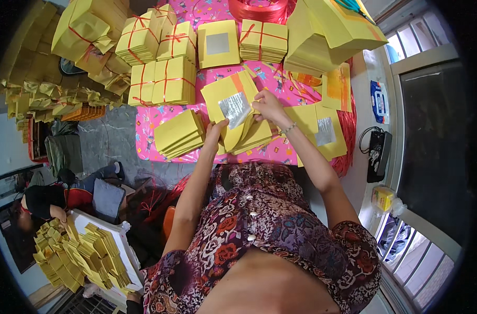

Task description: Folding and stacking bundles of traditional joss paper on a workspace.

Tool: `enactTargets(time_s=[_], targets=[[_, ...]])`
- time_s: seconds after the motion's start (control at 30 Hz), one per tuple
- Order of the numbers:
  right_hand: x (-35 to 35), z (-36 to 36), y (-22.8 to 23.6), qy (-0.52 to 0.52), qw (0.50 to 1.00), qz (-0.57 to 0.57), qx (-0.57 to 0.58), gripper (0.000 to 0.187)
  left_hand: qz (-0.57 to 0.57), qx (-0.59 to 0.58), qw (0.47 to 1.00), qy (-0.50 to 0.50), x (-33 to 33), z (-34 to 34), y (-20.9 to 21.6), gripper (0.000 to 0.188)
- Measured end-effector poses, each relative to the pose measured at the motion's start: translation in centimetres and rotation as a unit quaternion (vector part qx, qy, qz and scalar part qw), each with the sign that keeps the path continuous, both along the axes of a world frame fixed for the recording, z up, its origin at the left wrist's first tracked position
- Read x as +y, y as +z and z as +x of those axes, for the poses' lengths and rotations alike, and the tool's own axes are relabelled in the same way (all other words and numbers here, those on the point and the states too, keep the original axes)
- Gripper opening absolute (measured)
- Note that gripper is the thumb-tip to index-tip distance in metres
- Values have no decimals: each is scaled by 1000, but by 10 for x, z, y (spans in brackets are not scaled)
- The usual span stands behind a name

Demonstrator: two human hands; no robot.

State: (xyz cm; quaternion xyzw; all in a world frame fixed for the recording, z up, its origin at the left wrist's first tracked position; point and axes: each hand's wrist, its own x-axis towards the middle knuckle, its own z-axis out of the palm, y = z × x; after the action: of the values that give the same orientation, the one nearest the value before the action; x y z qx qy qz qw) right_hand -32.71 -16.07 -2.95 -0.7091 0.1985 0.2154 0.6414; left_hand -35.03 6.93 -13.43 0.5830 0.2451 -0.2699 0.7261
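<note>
Both hands are on a stack of yellow joss paper (216, 96) with a shiny silver foil square, near the front of the pink table. My right hand (268, 106), with a beaded bracelet at the wrist, pinches the stack's right edge, where sheets are lifted and curl. Closed on the lower left side, by the foil, is my left hand (215, 134). More loose yellow paper (257, 137) lies beneath. Fanned piles of yellow paper (180, 134) rest left of my left hand. To the right lies another foil-marked sheet (309, 118).
Bundles tied with red string (174, 81) stand along the back left, with another tied bundle (263, 41) behind. Tall yellow stacks (314, 49) and red plastic string (259, 9) fill the far side. At lower left, another person (45, 201) is beside a white table (126, 243) bearing paper piles.
</note>
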Motion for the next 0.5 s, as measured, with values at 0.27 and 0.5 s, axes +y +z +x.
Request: enactTargets(time_s=[0.27,0.5], targets=[[-1,-7,13,179,975,68,-112,45,13,19,1000,4,2,3,-5,50],[-11,-15,23,329,896,-142,-262,34,9,24,1000,-3,-1,2,3,44]])
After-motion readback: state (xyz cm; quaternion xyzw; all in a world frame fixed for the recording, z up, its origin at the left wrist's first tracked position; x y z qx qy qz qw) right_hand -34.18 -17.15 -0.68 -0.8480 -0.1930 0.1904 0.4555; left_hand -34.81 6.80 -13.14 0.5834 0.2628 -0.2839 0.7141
